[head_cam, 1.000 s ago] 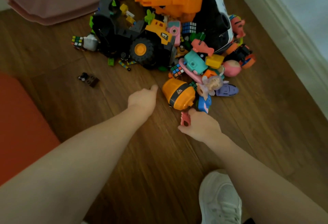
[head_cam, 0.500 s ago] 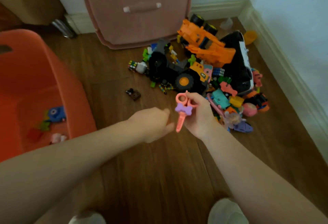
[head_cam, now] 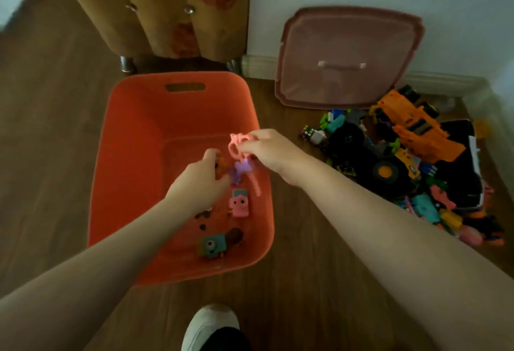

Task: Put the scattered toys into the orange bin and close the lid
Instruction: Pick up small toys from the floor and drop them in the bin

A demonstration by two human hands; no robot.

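The orange bin (head_cam: 125, 139) stands open on the wood floor. Inside lie a pink block figure (head_cam: 238, 203), a green block figure (head_cam: 212, 246) and a few small dark pieces. My right hand (head_cam: 269, 150) is above the bin and pinches a pink toy scissors (head_cam: 236, 146) with a purple bow (head_cam: 240, 169). My left hand (head_cam: 197, 186) hovers over the bin with curled fingers around a small brown toy (head_cam: 219, 164), which is mostly hidden. The pink lid (head_cam: 347, 41) leans on the wall. The toy pile, with an orange digger (head_cam: 414, 125) and a black truck (head_cam: 361, 150), lies to the right.
A wooden cabinet (head_cam: 167, 8) on metal feet stands behind the bin. The wall and skirting run along the back and right, close to the pile. My white shoe (head_cam: 211, 325) is on the floor in front of the bin.
The view has swung left from the toy pile to the bin. Both hands moved from the pile to above the bin, the right one carrying the pink scissors.
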